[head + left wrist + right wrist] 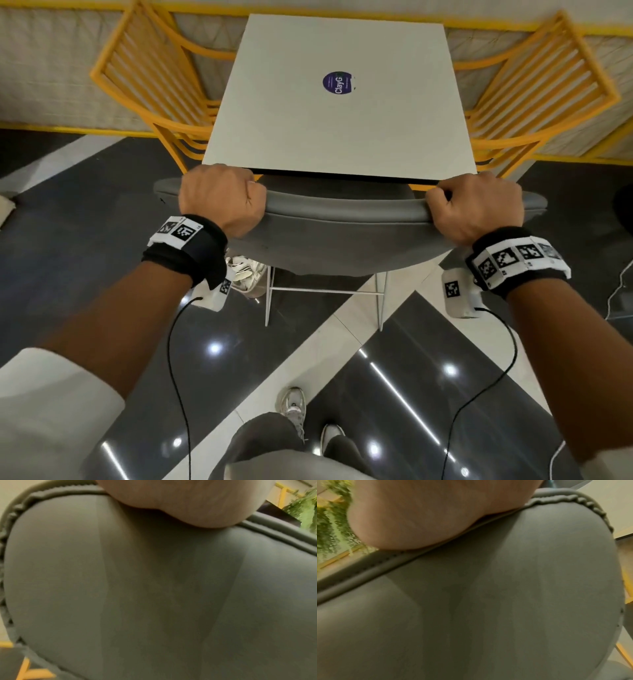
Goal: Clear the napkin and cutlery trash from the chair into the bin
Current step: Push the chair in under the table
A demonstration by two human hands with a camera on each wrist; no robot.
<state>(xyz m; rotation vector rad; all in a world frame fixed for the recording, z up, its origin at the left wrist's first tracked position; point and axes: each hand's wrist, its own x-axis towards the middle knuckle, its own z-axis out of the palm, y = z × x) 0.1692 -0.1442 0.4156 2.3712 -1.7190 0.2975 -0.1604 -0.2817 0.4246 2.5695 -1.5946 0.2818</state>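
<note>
While the fingers of both hands are curled over the top edge of the chair (346, 219), its grey backrest is clamped at both ends. The left hand (221, 197) is closed on the rim at 9 o'clock of the backrest, the right hand (479, 205) at 3 o'clock, knuckles up. In the left wrist view the heel of the left hand (185, 503) is seen pressed on the piped seam of the chair (154, 595); in the right wrist view the right hand (423, 515) is seen pressed on the seam of the chair (488, 601) likewise. Black bands with printed markers are worn on both wrists. The seat is tucked under a white table (339, 113), at 12 o'clock from the hands, and is largely hidden; napkin and cutlery cannot be made out, and no bin can be told. A purple round sticker (337, 83) is stuck on the tabletop. Yellow chairs (154, 85) are set at 10 and 2 o'clock of the table. A white shoe (246, 274) is seen under the chair at 7 o'clock.
</note>
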